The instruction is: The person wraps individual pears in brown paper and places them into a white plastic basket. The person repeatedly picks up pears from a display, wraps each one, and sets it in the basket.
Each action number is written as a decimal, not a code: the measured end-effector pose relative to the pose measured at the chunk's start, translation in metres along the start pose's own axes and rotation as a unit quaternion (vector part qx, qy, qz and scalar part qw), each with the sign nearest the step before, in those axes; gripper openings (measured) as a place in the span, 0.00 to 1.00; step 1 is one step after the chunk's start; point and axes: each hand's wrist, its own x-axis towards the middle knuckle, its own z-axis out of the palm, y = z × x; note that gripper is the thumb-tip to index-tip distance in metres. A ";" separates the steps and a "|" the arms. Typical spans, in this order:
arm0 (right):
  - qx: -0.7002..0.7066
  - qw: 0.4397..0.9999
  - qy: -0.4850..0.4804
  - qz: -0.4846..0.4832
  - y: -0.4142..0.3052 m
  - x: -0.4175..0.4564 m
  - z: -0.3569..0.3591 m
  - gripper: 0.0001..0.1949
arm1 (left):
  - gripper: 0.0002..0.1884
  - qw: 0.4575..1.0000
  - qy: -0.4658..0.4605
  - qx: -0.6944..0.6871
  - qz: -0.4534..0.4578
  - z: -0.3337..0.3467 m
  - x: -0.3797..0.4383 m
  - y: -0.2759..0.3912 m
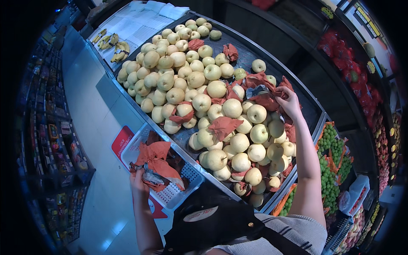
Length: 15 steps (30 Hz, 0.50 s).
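Observation:
My left hand (139, 181) grips a bunch of crumpled red-and-grey wrapping paper (156, 159) over a white plastic basket (194, 183). Dark red paper scraps show inside the basket, beneath the held bunch. Stretched across the display bin, my right hand (288, 100) pinches red wrapping paper (264, 86) near the far right side. Round pale-yellow pears (196, 79) are heaped in the bin around it. Some fruit is still partly wrapped, such as a pear (184, 110) near the middle. A loose red paper wrapper (224, 127) lies on top of the heap.
The bin's metal rim (185, 156) runs between me and the fruit. Bananas (119, 51) lie on a white-lined stand at far left. Green grapes (331, 159) fill a neighbouring bin at right. Red net bags (350, 70) sit on the back shelf; packaged goods (54, 134) line a left shelf.

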 end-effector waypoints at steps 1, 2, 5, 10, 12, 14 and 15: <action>0.014 1.000 0.008 0.008 -0.007 -0.010 0.003 0.15 | 0.12 1.000 0.012 -0.020 0.006 -0.014 0.003 -0.010; 0.033 0.999 0.035 -0.024 -0.014 -0.020 0.011 0.14 | 0.12 0.999 0.024 -0.040 0.013 -0.029 0.004 -0.018; 0.077 0.986 0.114 -0.093 -0.032 -0.055 0.034 0.13 | 0.12 0.998 -0.039 -0.044 0.015 -0.060 0.000 -0.028; -0.028 0.955 0.213 -0.203 -0.081 -0.112 0.066 0.12 | 0.11 0.993 0.016 -0.084 -0.080 -0.073 -0.007 -0.052; -0.024 0.929 0.302 -0.213 -0.084 -0.123 0.065 0.12 | 0.11 0.991 0.011 -0.106 -0.084 -0.058 -0.009 -0.060; 0.041 0.911 0.359 -0.198 -0.089 -0.124 0.064 0.12 | 0.11 0.989 0.002 -0.110 -0.104 -0.067 -0.004 -0.081; 0.035 0.917 0.343 -0.202 -0.092 -0.119 0.059 0.12 | 0.11 0.986 -0.006 -0.120 -0.112 -0.065 -0.002 -0.092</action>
